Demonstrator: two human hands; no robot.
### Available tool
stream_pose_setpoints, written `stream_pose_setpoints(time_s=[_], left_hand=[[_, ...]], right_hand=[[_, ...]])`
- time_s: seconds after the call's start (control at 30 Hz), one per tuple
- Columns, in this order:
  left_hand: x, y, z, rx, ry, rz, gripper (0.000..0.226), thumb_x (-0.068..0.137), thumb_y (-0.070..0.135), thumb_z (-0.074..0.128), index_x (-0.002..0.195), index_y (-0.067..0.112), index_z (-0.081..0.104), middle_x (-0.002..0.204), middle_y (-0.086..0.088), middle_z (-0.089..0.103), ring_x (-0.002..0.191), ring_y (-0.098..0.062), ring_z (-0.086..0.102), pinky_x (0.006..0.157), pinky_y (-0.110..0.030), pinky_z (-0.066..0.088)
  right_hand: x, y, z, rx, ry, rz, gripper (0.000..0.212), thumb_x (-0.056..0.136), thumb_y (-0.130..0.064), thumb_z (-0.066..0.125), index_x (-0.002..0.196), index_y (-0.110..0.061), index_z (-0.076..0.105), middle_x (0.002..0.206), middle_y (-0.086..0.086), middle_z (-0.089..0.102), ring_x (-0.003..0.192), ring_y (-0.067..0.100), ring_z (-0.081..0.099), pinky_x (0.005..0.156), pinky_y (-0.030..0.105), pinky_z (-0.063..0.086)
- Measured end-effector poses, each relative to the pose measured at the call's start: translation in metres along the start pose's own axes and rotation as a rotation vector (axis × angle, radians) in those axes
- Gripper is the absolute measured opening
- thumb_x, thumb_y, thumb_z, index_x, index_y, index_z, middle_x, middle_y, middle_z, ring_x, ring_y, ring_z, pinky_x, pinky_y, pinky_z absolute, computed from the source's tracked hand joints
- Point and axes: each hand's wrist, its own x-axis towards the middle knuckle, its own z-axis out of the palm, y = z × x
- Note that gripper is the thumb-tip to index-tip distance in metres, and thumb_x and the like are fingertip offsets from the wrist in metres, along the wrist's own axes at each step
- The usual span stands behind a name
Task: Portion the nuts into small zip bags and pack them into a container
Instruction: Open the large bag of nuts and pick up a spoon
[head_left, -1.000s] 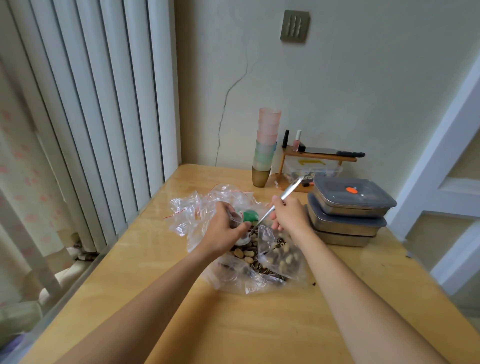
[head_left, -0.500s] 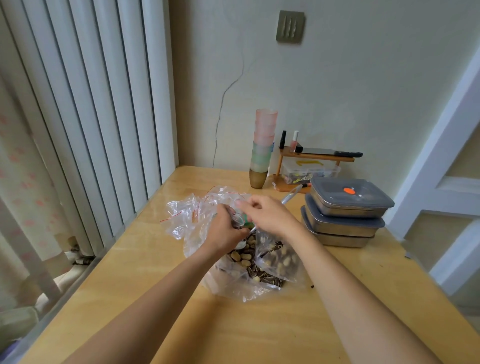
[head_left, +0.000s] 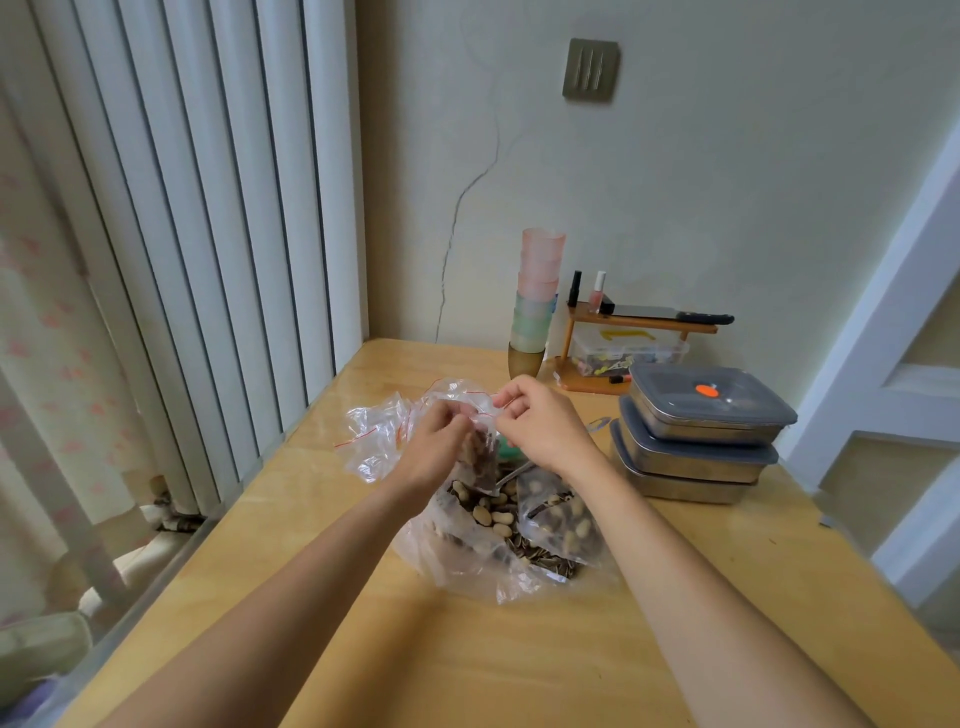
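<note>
Over the table's middle, my left hand (head_left: 434, 447) and my right hand (head_left: 540, 426) pinch the top edge of a small zip bag (head_left: 480, 457) partly filled with nuts and seeds. Below it a large clear bag (head_left: 498, 540) lies open, full of peanuts and sunflower seeds. A filled small zip bag (head_left: 561, 519) rests on its right side. A metal spoon (head_left: 511, 474) lies in the big bag, its handle end (head_left: 597, 423) showing past my right wrist. Three stacked steel containers with grey lids (head_left: 701, 436) stand to the right.
Empty zip bags with red strips (head_left: 379, 436) lie crumpled at the left of the pile. A stack of pastel cups (head_left: 535, 306) and a small wooden shelf (head_left: 639, 332) with bottles and a clear box stand by the wall. Window blinds border the table's left edge.
My right hand let go of the spoon, which now lies in the big bag, and moved up to the small bag's top. Both hands raised the bag slightly.
</note>
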Motion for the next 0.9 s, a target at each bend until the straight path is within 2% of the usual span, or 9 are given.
stream_pose_setpoints(time_s=[0.07,0.17,0.27,0.33,0.47,0.57,0.63,0.77,0.9], left_hand=[[0.000,0.000,-0.002,-0.023,0.010,0.032,0.008,0.096,0.010,0.054,0.098,0.011,0.062,0.091,-0.008,0.064,0.086,-0.023,0.059,0.083,-0.042,0.050],[-0.001,-0.001,-0.003,-0.020,0.013,0.053,0.007,0.096,0.010,0.057,0.095,0.011,0.064,0.086,-0.009,0.065,0.082,-0.026,0.061,0.079,-0.040,0.049],[-0.001,-0.003,-0.004,-0.028,0.017,0.050,0.005,0.096,0.016,0.060,0.094,0.013,0.064,0.085,-0.008,0.067,0.081,-0.025,0.062,0.081,-0.044,0.051],[-0.003,0.000,-0.004,0.028,0.002,0.073,0.015,0.094,0.028,0.066,0.095,0.013,0.067,0.084,-0.008,0.070,0.079,-0.023,0.064,0.082,-0.045,0.054],[-0.007,0.008,-0.002,0.055,-0.020,0.137,0.016,0.097,0.019,0.066,0.092,0.004,0.066,0.076,-0.004,0.071,0.070,-0.012,0.067,0.068,-0.028,0.054],[-0.007,0.011,-0.002,0.061,0.007,0.137,0.015,0.094,0.024,0.069,0.089,0.010,0.069,0.078,-0.003,0.073,0.074,-0.018,0.067,0.075,-0.038,0.054],[-0.006,0.010,-0.004,0.093,0.046,0.129,0.013,0.091,0.029,0.071,0.086,0.017,0.072,0.075,0.004,0.072,0.071,-0.013,0.063,0.074,-0.036,0.051],[-0.010,0.010,-0.005,0.105,0.004,0.119,0.011,0.089,0.025,0.076,0.087,0.015,0.076,0.078,-0.007,0.076,0.075,-0.026,0.072,0.084,-0.049,0.060],[-0.012,0.010,-0.006,0.056,-0.003,0.067,0.011,0.087,0.021,0.080,0.088,0.010,0.079,0.083,-0.013,0.077,0.085,-0.032,0.074,0.089,-0.052,0.059]], right_hand=[[0.002,0.000,0.000,0.044,-0.007,0.008,0.011,0.089,-0.020,0.067,0.099,-0.026,0.066,0.082,-0.007,0.069,0.076,0.012,0.064,0.069,0.026,0.046],[0.001,0.001,-0.001,-0.003,-0.113,0.024,0.018,0.088,-0.039,0.076,0.100,-0.028,0.069,0.087,-0.008,0.067,0.081,0.010,0.064,0.068,0.025,0.046],[0.001,0.002,-0.002,-0.108,-0.096,-0.013,0.009,0.090,-0.032,0.076,0.090,-0.024,0.073,0.085,-0.004,0.070,0.082,0.017,0.067,0.074,0.029,0.054],[0.001,0.002,-0.004,-0.120,-0.057,-0.019,0.009,0.093,-0.030,0.074,0.088,-0.022,0.075,0.084,-0.004,0.071,0.082,0.017,0.068,0.071,0.026,0.051],[-0.003,0.001,-0.006,-0.144,-0.031,-0.019,0.010,0.095,-0.030,0.070,0.088,-0.024,0.076,0.078,-0.015,0.064,0.079,0.005,0.058,0.064,0.019,0.040],[-0.004,0.001,-0.008,-0.090,-0.058,-0.025,0.006,0.093,-0.031,0.072,0.089,-0.029,0.073,0.079,-0.008,0.068,0.083,0.012,0.065,0.071,0.028,0.047],[-0.006,-0.002,-0.010,-0.077,-0.091,-0.041,0.005,0.092,-0.032,0.073,0.090,-0.028,0.071,0.081,-0.002,0.070,0.085,0.017,0.068,0.075,0.032,0.051],[-0.008,-0.003,-0.013,-0.183,-0.067,-0.071,0.012,0.093,-0.024,0.073,0.082,-0.027,0.072,0.079,0.002,0.072,0.078,0.020,0.068,0.066,0.026,0.047],[-0.009,0.000,-0.013,-0.235,-0.054,-0.064,0.018,0.095,-0.022,0.072,0.077,-0.026,0.072,0.071,-0.004,0.069,0.071,0.013,0.062,0.062,0.023,0.043]])
